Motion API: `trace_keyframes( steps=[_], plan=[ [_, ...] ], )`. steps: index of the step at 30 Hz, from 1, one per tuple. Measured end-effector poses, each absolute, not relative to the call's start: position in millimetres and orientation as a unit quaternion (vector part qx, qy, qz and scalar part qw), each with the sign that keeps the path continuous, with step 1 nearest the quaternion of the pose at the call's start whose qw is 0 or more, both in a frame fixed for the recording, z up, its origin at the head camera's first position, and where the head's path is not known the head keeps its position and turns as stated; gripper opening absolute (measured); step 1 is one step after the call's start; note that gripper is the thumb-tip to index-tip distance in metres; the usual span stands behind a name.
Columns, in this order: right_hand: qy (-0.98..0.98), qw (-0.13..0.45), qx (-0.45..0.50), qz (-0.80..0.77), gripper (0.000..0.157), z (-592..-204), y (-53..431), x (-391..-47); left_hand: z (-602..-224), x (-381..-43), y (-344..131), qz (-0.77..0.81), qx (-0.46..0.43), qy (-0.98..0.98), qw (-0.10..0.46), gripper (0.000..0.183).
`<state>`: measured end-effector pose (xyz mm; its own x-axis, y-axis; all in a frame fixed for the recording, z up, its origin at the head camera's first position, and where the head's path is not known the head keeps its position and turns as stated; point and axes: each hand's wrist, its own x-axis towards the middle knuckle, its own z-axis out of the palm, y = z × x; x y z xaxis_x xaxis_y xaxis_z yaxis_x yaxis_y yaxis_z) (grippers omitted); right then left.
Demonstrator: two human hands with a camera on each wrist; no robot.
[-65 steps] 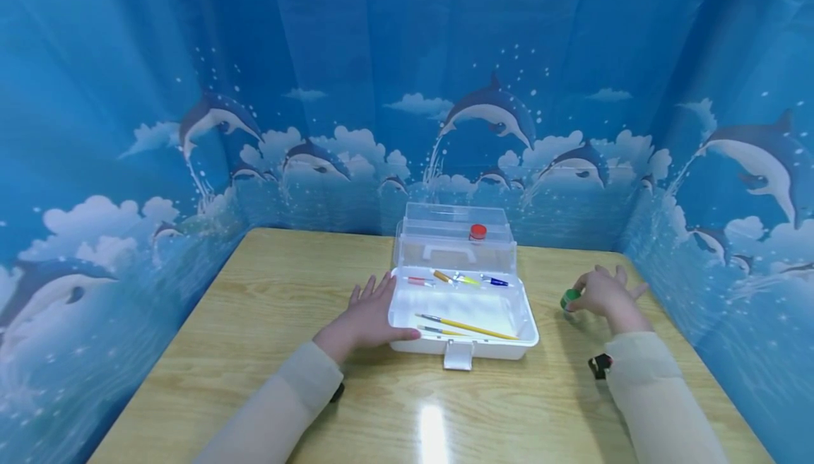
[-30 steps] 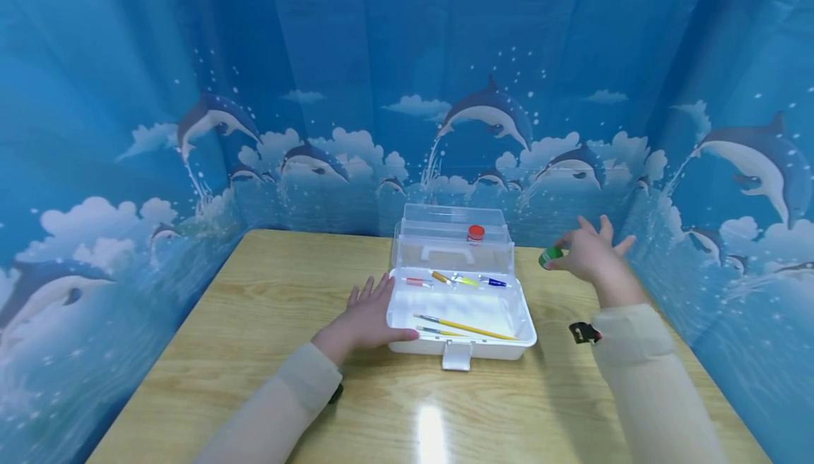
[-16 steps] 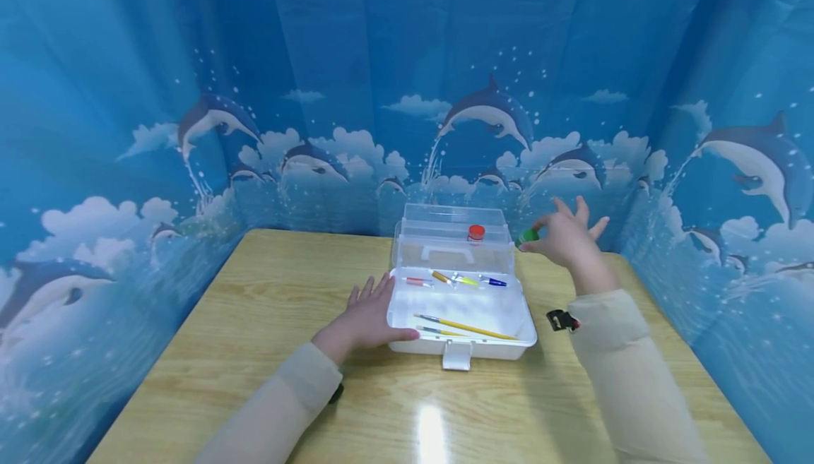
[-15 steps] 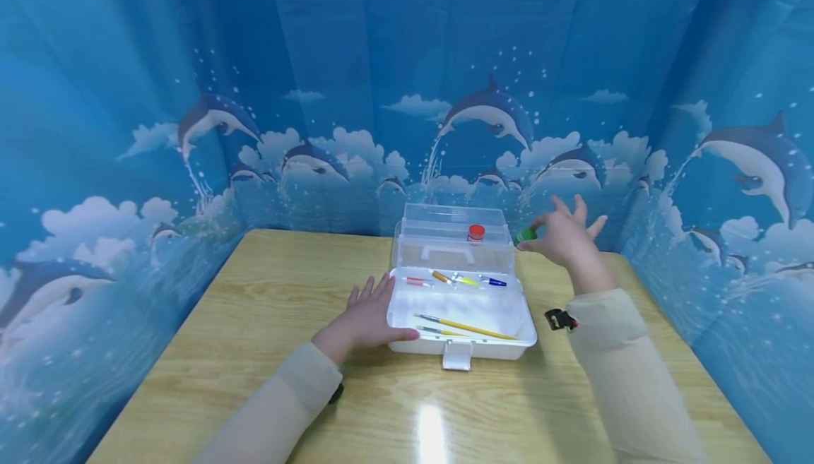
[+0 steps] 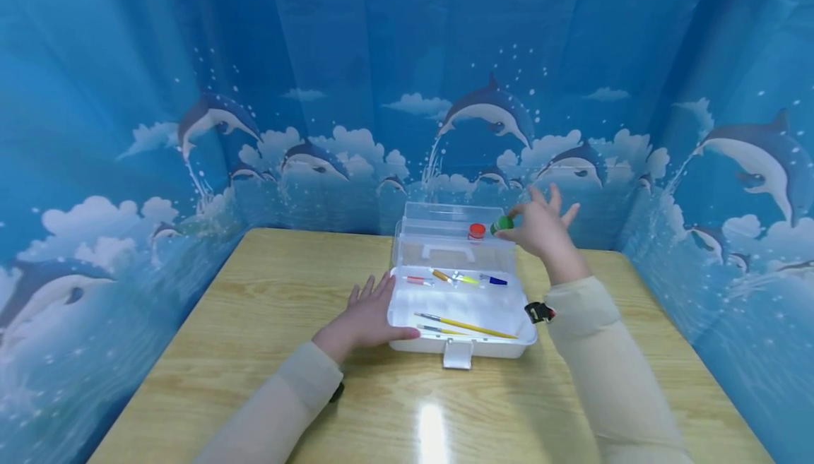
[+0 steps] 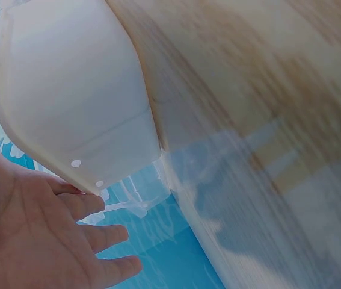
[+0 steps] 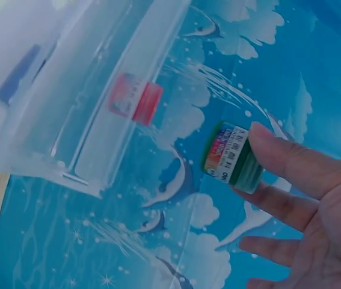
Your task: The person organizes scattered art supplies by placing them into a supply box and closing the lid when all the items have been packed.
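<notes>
A white plastic case (image 5: 496, 348) stands on the table with its clear lid (image 5: 439, 213) tipped back. My left hand (image 5: 361, 321) rests at the case's left end, thumb over the front rim and fingers spread; the left wrist view shows them straight beside the outer wall (image 6: 68, 90). Between thumb and index finger, my right hand (image 5: 543, 227) pinches a small green paint jar (image 7: 233, 158) with a printed label. It is raised at the lid's right end, beside a red-capped paint jar (image 5: 477, 229) set in the lid. The other right fingers stick out.
Inside the case lie two yellow-handled paintbrushes (image 5: 467, 325). Several short coloured pen-like pieces (image 5: 469, 280) lie along its back. A white latch (image 5: 458, 354) hangs at the front. Blue dolphin-print curtains (image 5: 356, 97) surround the wooden table (image 5: 286, 266).
My right hand has lifted the green paint jar off the right side of the table and carried it leftward to the lid, next to the red one. The left hand has stayed put.
</notes>
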<state>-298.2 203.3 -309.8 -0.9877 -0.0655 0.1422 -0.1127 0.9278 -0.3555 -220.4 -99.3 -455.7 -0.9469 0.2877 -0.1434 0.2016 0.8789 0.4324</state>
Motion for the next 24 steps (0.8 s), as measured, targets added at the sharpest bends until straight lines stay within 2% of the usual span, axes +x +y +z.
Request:
trace_keyframes(
  steps=[8,15,24],
  plan=[
    [-0.976,0.082,0.071,0.191,0.029,-313,184,-306,-455,-220,-99,0.210,0.129,0.964,0.101,0.128],
    [-0.974,0.093,0.085,0.189,0.034,-315,168,-313,-453,-220,-99,0.209,0.129,0.964,0.101,0.128],
    [-0.974,0.097,0.100,0.178,0.032,-328,146,-323,-455,-220,-99,0.212,0.126,0.964,0.100,0.128]
  ],
)
